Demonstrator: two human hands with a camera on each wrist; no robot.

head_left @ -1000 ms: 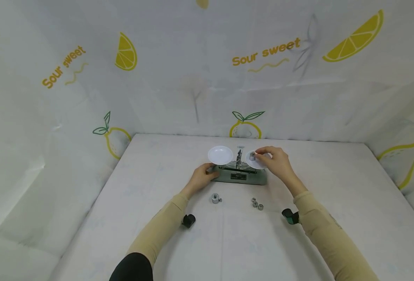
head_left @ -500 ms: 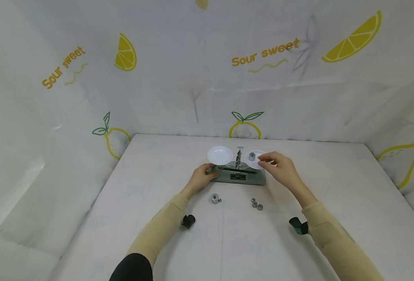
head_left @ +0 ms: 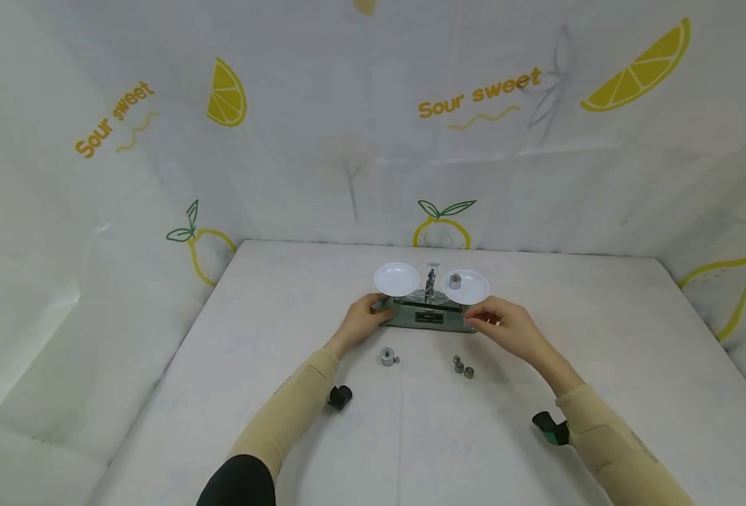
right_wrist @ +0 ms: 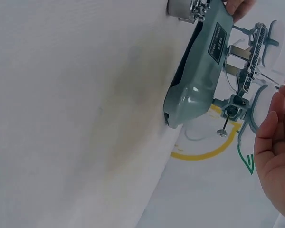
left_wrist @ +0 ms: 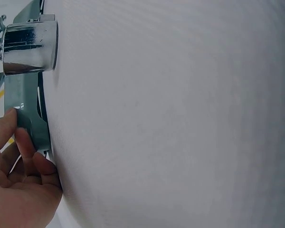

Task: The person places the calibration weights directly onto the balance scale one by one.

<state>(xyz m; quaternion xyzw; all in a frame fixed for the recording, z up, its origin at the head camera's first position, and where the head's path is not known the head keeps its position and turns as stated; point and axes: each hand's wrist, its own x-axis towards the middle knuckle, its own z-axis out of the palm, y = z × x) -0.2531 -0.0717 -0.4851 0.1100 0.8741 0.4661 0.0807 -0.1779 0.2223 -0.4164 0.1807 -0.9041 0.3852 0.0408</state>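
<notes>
A green balance scale with two white pans stands toward the back of the table. My left hand grips the left end of its base; in the left wrist view that hand's thumb lies along the green metal. On the right pan a metal weight stands upright. The left pan holds nothing visible. My right hand is in front of the right pan, fingers loosely bent with nothing seen between them. Whether it touches the scale I cannot tell.
Nearer me on the table lie a larger metal weight with a tiny one beside it. Three small weights cluster to the right. A white printed sheet hangs behind the table's back edge.
My right hand has let go of the weight on the right pan and drawn back toward me, down and slightly right. The left hand stays on the base.
</notes>
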